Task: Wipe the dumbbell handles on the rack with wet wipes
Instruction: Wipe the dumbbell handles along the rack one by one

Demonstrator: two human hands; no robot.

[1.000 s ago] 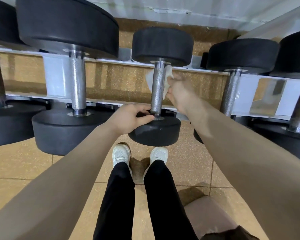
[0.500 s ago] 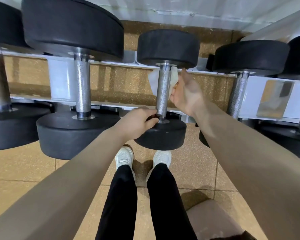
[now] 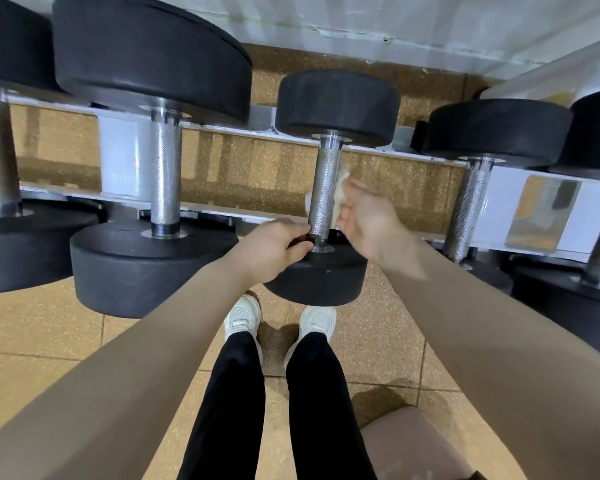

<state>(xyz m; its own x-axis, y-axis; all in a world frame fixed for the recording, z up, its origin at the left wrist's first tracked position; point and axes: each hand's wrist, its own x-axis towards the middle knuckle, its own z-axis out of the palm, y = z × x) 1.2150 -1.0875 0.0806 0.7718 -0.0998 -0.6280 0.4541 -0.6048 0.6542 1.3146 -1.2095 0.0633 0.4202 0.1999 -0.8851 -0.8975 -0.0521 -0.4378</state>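
The small dumbbell [image 3: 329,188] being cleaned is seen at the centre of the view, laid across the white rack [image 3: 222,211] with its near weight at about 6 o'clock of the knurled handle [image 3: 324,194]. That near weight is gripped at its inner edge by the left hand [image 3: 274,249], the fingers curled over the rim close to the handle's collar. The wet wipe [image 3: 341,195] is held against the 3 o'clock side of the handle by the right hand [image 3: 368,223]; the hand is blurred, so how tightly the fingers are curled cannot be told, though the wipe appears pinned between fingers and steel. Only a small part of the wipe is visible.

Larger dumbbells [image 3: 160,161] are stored at 9 o'clock and another [image 3: 475,202] at 3 o'clock, both apparently not yet being wiped.

Several risks can be judged from here. The wipe could be snagged or shredded by the rough knurling if dragged hard. The far side of the handle could be missed, since only one side is covered. Should the left hand's hold be loosened, the dumbbell could be rolled on the rails and fingers pinched between weight and rack.
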